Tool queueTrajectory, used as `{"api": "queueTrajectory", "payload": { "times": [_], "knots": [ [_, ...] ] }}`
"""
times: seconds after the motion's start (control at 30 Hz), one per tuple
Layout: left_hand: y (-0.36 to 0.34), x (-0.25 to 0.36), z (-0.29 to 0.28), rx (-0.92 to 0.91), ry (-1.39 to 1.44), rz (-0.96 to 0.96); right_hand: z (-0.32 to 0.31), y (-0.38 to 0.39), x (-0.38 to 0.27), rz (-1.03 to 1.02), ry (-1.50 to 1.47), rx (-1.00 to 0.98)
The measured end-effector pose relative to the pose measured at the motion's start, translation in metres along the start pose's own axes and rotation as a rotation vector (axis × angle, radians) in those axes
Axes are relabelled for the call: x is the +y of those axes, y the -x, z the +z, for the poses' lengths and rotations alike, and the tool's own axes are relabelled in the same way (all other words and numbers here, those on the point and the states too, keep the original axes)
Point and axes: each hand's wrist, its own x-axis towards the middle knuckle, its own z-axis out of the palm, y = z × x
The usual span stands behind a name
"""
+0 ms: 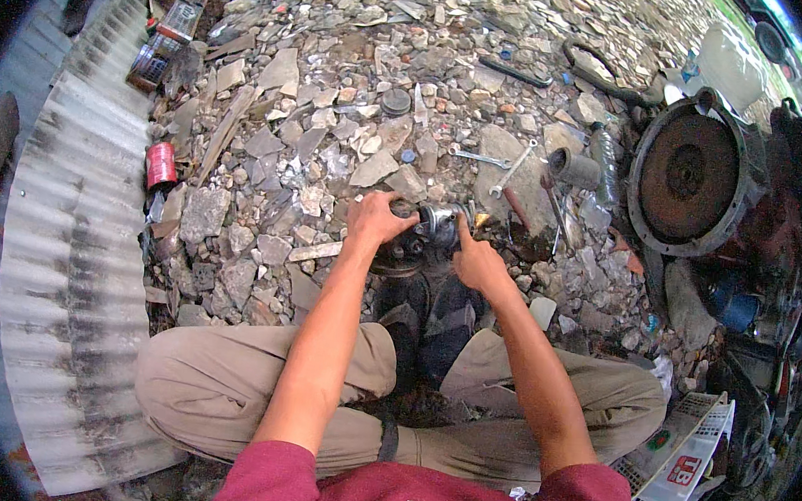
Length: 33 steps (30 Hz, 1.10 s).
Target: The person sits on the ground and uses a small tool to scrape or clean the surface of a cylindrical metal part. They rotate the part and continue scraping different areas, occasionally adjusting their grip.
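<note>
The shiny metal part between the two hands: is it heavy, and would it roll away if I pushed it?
The shiny metal part looks metallic, so it's probably stiff and fairly heavy for its size. Its rounded side might let it rock or roll a little, but the bumpy, broken stones around would likely stop it soon.

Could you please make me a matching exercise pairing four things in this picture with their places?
Things
1. Shiny metal part
2. Red can
3. White crate
4. Two wrenches

Places
A. By the right knee
B. On the stony ground, ahead of the right hand
C. Between the left hand and right hand
D. Near the corrugated sheet

Pairs: 1-C, 2-D, 3-A, 4-B
</note>
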Motion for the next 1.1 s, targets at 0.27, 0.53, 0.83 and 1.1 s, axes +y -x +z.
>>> {"api": "queueTrajectory", "payload": {
  "times": [0.27,0.53,0.83,1.1],
  "knots": [
    [-0.012,-0.006,0.009,-0.015,0.044,0.035,0.01,-0.014,0.007,-0.024,-0.01,0.047],
    [-0.016,0.004,-0.002,-0.098,0.023,0.034,0.004,-0.052,0.021,-0.089,-0.056,0.1],
    [-0.026,0.004,-0.002,-0.118,0.126,0.037,0.009,-0.044,0.019,-0.008,-0.002,0.043],
    [-0.034,0.004,-0.005,-0.169,0.101,0.039,0.012,-0.053,0.025,0.022,0.011,0.032]
  ]
}}
